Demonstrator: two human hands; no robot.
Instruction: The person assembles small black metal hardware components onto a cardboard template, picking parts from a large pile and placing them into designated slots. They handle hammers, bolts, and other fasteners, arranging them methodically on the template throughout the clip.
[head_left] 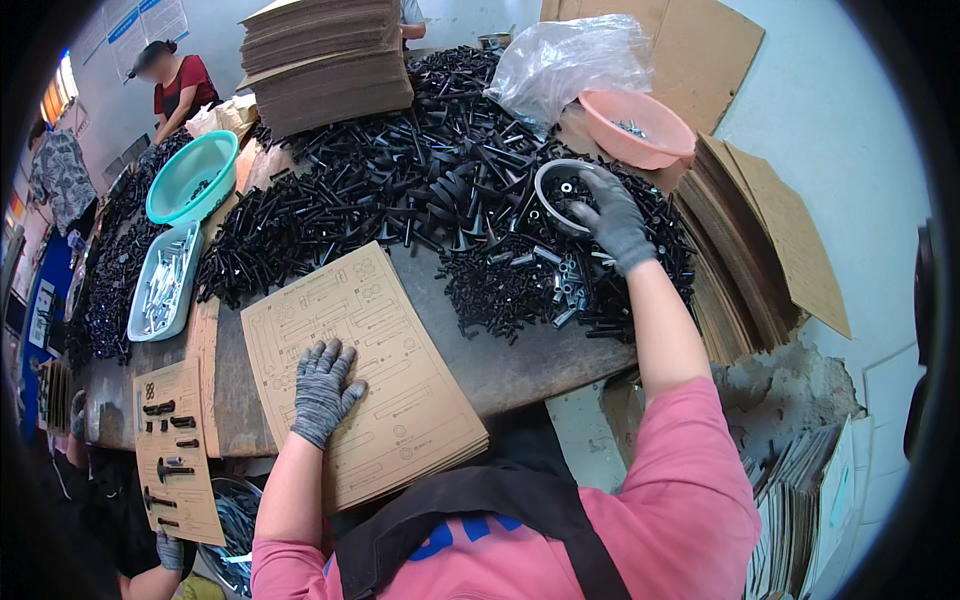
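My left hand [325,392], in a grey knit glove, lies flat with fingers stretched on a stack of brown cardboard sheets [415,345]. The top sheet is printed with outlines of bolts, nuts and other hardware. My right hand [612,222], gloved too, reaches over the right side of a round metal bowl [541,190] holding dark small parts and a few ring-shaped washers or nuts. Its thumb stands apart from the fingers, and I see nothing held between them. A big heap of black bolts [350,170] surrounds the bowl, with silvery sleeves [568,285] near my right wrist.
A pink basin [640,145] and clear plastic bag [570,65] sit behind the bowl. Tall cardboard stacks stand at the back [330,65] and right [745,270]. Leftward are a green basin [190,180], a tray of silvery pins [137,320] and a co-worker's hand [169,550] by a parts-covered card [200,480].
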